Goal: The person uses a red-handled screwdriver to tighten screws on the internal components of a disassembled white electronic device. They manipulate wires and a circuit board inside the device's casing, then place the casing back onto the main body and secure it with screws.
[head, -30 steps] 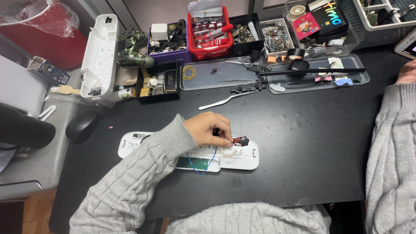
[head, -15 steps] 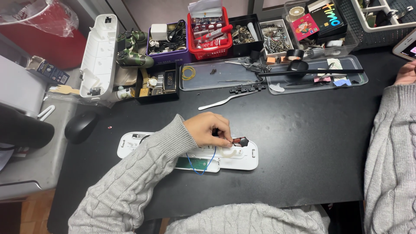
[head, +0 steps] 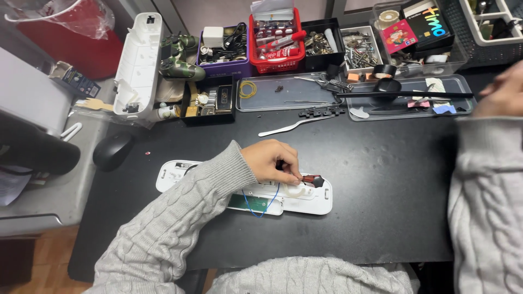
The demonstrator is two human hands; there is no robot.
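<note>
A long white case (head: pixel 248 190) is lying open on the black table (head: pixel 381 185), near the front edge. A green board (head: pixel 255 201) and a blue wire (head: pixel 267 204) are showing inside it. The left hand (head: pixel 271 161) is resting on top of the case, with the fingers curled in. Its fingertips (head: pixel 291 175) are pinching a small red and black part (head: pixel 311 179) that is sitting at the right end of the case.

The right hand (head: pixel 504 90) is up by the far right edge, well apart from the case. It is blurry, so I cannot tell if it is open or holding anything. It is hanging just beside a clear tray (head: pixel 408 100) with a black rod (head: pixel 403 95) lying across it.

A white plastic tool (head: pixel 294 126) is lying on the table between the case and the trays. A black mouse (head: pixel 111 151) is sitting to the left. A red basket (head: pixel 275 41) is standing at the back.
</note>
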